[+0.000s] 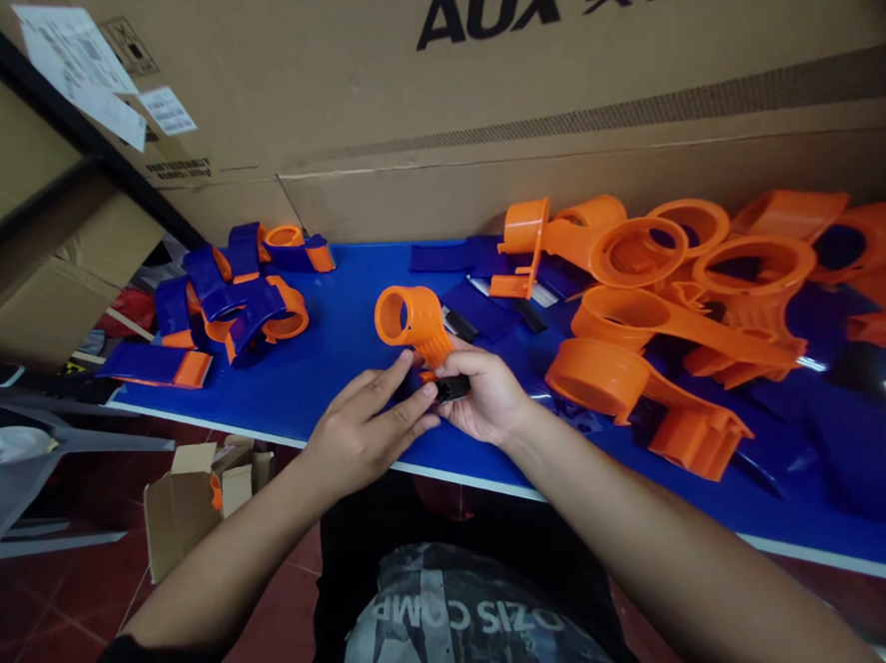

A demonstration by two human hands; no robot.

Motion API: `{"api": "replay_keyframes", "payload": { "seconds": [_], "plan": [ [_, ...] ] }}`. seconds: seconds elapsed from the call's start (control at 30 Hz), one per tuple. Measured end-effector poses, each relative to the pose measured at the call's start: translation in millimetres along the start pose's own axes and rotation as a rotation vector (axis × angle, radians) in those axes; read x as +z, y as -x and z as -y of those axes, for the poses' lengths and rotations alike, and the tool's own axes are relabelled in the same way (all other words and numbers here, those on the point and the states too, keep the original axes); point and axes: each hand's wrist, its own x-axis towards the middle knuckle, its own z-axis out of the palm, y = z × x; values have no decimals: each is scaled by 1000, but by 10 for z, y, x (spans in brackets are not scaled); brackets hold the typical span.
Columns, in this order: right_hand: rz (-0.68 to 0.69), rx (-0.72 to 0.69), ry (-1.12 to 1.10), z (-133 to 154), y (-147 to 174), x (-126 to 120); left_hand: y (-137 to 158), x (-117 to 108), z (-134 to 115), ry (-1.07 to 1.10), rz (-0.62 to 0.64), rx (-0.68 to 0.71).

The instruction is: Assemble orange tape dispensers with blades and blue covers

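Observation:
An orange plastic tape dispenser (418,318) is held over the near part of the blue table, its ring up and to the left. My right hand (484,394) grips its lower end, thumb across the top, together with a short black piece (452,387). From the left, my left hand (365,416) reaches in with fingers stretched and apart. Its fingertips touch the dispenser's lower end and the black piece. Behind the dispenser lie dark blue flat pieces (479,309) and small black strips (530,315), partly hidden.
Orange dispenser bodies (637,250) pile up along the right of the blue table (344,322). Several dispensers with blue covers (211,286) lie at the left. A large cardboard box (368,86) stands behind. Below left are a small open carton (180,508) and a grey stool (23,467).

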Motion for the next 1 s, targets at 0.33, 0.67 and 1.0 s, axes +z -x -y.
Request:
{"api": "replay_keyframes", "payload": {
  "seconds": [0.33,0.67,1.0],
  "plan": [
    [-1,2,35,-19,-1,-17,-85,-218,64,232,-57,-179],
    [48,-25,29,-35,-22,-5,-95,-126,197,285,69,-32],
    [-3,-18,59,-33,18,3,-143,-138,108,228,131,-31]
  ]
}}
